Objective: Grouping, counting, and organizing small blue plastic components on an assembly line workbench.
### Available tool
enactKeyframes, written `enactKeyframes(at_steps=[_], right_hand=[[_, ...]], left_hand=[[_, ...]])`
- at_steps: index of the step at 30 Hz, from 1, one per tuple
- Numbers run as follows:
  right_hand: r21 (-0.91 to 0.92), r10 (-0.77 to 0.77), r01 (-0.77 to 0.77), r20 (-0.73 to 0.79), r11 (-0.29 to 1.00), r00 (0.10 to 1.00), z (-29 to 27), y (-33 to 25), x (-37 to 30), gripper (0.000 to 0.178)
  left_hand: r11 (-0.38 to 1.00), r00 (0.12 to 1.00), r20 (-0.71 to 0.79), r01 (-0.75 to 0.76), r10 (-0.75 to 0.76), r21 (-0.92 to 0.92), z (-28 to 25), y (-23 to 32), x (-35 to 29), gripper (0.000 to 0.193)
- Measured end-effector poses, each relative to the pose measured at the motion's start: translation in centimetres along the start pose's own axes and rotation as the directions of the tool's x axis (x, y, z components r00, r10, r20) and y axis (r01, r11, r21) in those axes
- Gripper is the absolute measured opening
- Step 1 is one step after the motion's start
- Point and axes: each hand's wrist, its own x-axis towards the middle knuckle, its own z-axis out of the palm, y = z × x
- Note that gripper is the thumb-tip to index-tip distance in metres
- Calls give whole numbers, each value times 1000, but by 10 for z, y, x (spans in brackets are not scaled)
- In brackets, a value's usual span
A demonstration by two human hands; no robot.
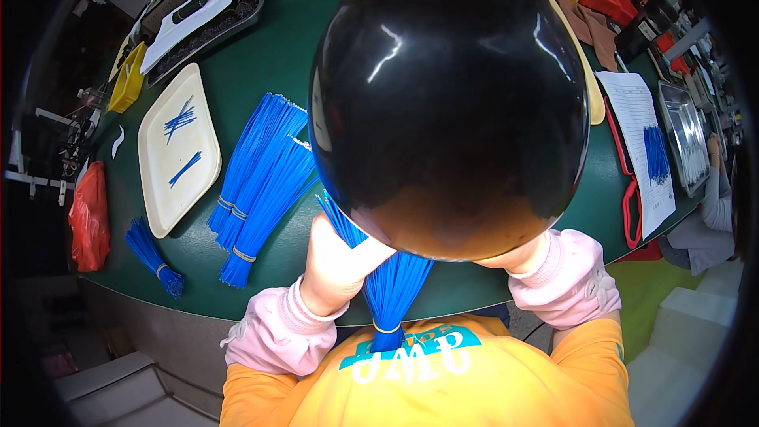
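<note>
Over green table (261,63), left hand (336,261) grips blue wire bundle (393,285).

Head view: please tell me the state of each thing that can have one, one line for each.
Left hand: closed around the held blue wire bundle.
Right hand: mostly hidden behind a black round object; grip unclear.
Held blue wire bundle: banded near its lower end.
Blue wire bundles on the table: lying flat, banded.
Cream tray: holds a few loose blue wires.
</note>
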Motion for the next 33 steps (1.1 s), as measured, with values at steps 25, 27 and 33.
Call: enactKeyframes(at_steps=[25, 27, 33], right_hand=[[87, 8, -5, -29, 996, 1000, 4, 8, -1, 47], [-6, 35, -37, -145, 999, 989, 13, -8, 5, 48], [20, 36, -36, 18, 999, 999, 3, -2, 1, 46]], left_hand=[[997, 997, 22, 76, -75, -32, 3, 8, 6, 30], [998, 998, 28, 64, -63, -17, 2, 9, 6, 30], [999, 998, 36, 42, -42, 6, 2, 7, 6, 29]])
